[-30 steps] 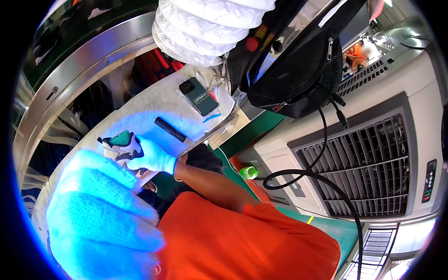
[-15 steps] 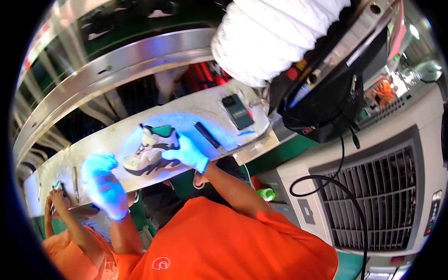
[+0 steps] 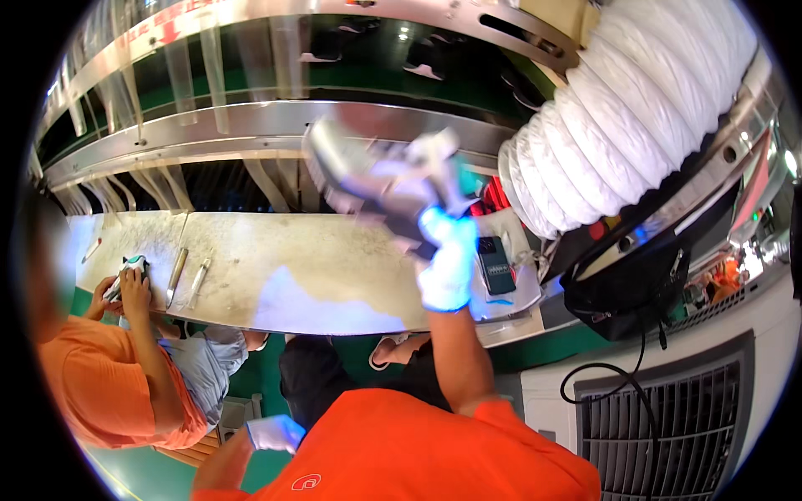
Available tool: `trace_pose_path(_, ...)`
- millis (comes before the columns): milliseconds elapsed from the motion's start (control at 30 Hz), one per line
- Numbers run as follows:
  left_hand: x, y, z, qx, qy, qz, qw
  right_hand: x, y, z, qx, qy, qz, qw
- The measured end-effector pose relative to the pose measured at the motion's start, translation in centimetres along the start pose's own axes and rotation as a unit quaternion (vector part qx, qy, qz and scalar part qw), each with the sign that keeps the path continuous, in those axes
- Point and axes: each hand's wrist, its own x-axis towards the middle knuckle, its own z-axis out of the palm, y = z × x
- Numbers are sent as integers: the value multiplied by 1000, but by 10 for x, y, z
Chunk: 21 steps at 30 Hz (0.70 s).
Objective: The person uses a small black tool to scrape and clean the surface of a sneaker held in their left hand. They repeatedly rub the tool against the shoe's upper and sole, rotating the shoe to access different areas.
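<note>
A sneaker (image 3: 380,179), pale with dark and green parts, is raised over the far side of the worktable and smeared by motion. My right hand (image 3: 449,263), in a glove lit blue, is closed on it near the green part. My left hand (image 3: 276,434), also gloved, is down beside my left thigh, apart from the table. Its fingers are too unclear to show whether they hold anything. Below the sneaker runs the pale, stained worktable (image 3: 225,267), with a bluish light patch along its near edge.
A dark phone-like device (image 3: 496,265) lies at the table's right end. Knife-like tools (image 3: 177,275) lie at the left, by a co-worker (image 3: 125,376) handling a shoe (image 3: 134,267). Behind are a metal rail (image 3: 251,125) and white duct (image 3: 618,125); a black bag (image 3: 622,292) hangs right.
The sneaker has left the tabletop, lifted up and away in my right hand. My left hand has dropped from above the table to beside my thigh. The view has shifted left.
</note>
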Motion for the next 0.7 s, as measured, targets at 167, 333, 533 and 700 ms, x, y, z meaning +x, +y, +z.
trace_pose_path(167,2,55,-24,-103,158,-50,981,112,-73,117,-182,83,-412,889)
trace_pose_path(333,67,177,-61,-133,264,86,951,262,-116,190,-405,182,-479,757)
trace_pose_path(533,224,209,-29,-41,98,272,956,359,-133,172,-623,61,-395,673)
trace_pose_path(700,293,242,2,250,-74,218,940,268,-57,123,-523,48,-519,675)
